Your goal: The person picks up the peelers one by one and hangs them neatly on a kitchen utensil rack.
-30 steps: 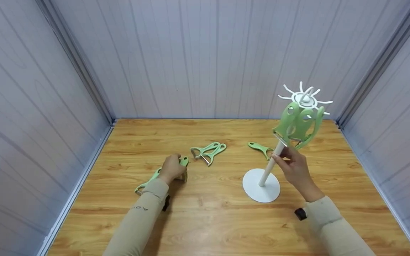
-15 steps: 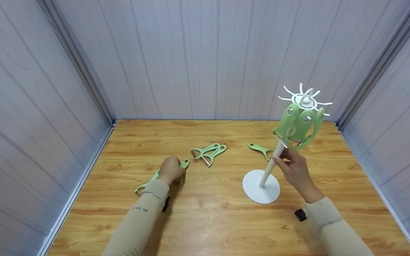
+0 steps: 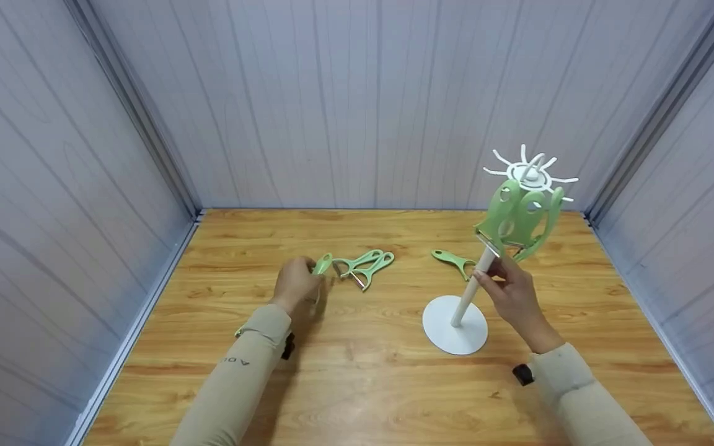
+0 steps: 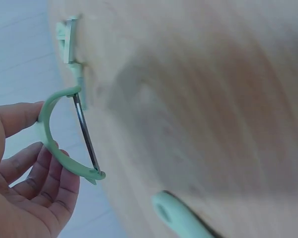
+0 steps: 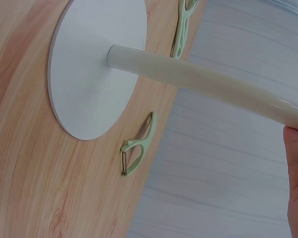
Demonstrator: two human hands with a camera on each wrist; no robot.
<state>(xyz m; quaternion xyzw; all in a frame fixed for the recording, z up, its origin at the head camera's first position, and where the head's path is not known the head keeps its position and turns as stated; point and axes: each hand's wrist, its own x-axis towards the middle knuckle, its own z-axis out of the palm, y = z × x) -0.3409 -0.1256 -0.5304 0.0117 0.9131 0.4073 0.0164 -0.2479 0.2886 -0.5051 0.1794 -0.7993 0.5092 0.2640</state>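
The person's left hand (image 3: 297, 282) is pinching a green Y-shaped peeler (image 3: 322, 265) around its neck, thumb on one side and fingers on the other; its metal blade (image 4: 86, 133) is facing the wood-grain table (image 3: 363, 378), and its handle end is showing just beside two overlapping peelers (image 3: 379, 264) that are lying on the tabletop. The handle of another peeler (image 4: 180, 216) is lying below the held one in the left wrist view, while the rest of it is running out of that picture. The right hand (image 3: 513, 296) is grasping the pole of a white hook stand (image 3: 463, 303) below the hanging peelers, and the stand's round base (image 3: 437, 322) is resting on the table, well to the right. Three green peelers (image 3: 523, 229) are hanging from hooks on the near side of its spoked top (image 3: 531, 176). A single peeler (image 3: 452, 257) is lying behind the pole, flat on the wood.
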